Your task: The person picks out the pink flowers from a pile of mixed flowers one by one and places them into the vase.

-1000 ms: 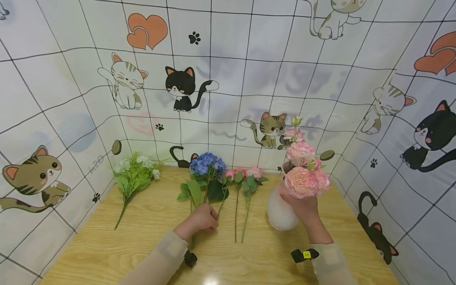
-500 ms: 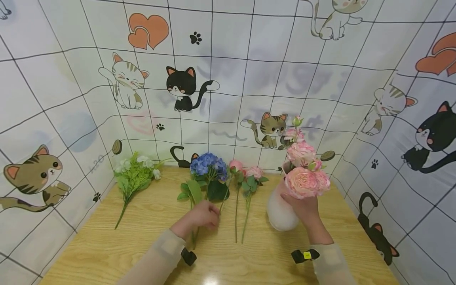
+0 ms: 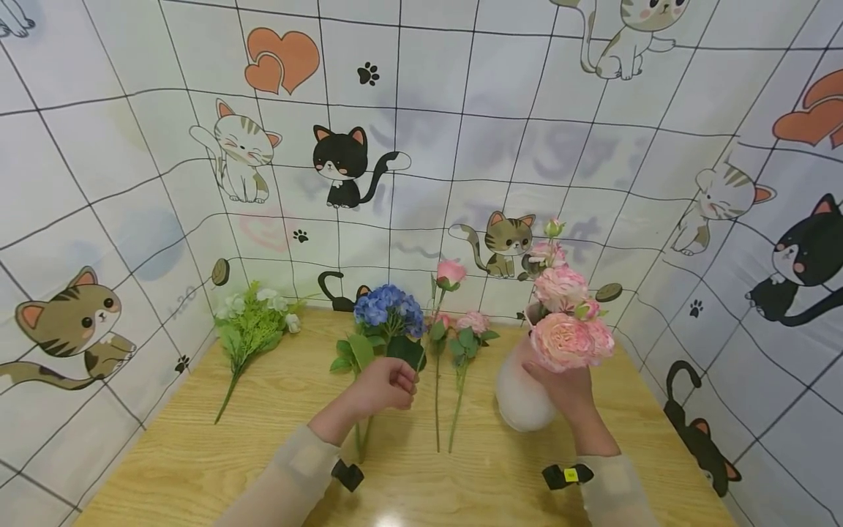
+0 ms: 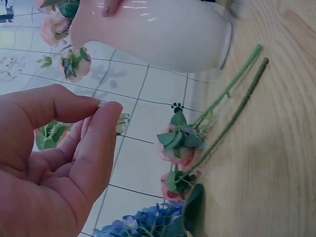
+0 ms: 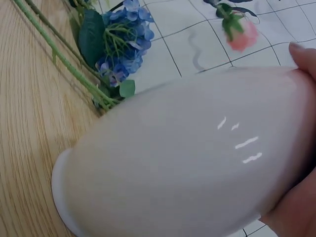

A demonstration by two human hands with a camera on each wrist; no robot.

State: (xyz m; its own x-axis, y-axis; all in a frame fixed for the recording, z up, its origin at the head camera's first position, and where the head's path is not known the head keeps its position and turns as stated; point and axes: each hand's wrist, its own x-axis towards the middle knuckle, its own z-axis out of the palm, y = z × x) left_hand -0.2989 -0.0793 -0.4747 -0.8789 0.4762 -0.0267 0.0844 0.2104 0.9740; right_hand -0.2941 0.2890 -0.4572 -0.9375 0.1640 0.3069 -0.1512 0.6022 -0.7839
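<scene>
My left hand (image 3: pixel 384 386) pinches the thin stem of a pink rose (image 3: pixel 451 274) between thumb and fingertips. The bloom stands raised against the back wall, and it also shows beyond the vase in the right wrist view as a pink rosebud (image 5: pixel 242 34). On the right, a white-and-pink vase (image 3: pixel 522 391) is gripped around its neck by my right hand (image 3: pixel 566 391). Large pink roses (image 3: pixel 563 342) fill its mouth and hide part of that hand. Under the left forearm lie the stems of a blue hydrangea (image 3: pixel 388 310).
Two more pink flowers lie between the hands, one with its head (image 3: pixel 473 322) near the wall. A bunch of white flowers with green foliage (image 3: pixel 253 326) rests on the wooden table (image 3: pixel 263 468) at left. A cat-patterned cloth wall (image 3: pixel 421 146) encloses the back and sides.
My left hand has risen slightly, lifting the pink rose off the row of flowers so its head stands higher. The right hand and vase have stayed in place.
</scene>
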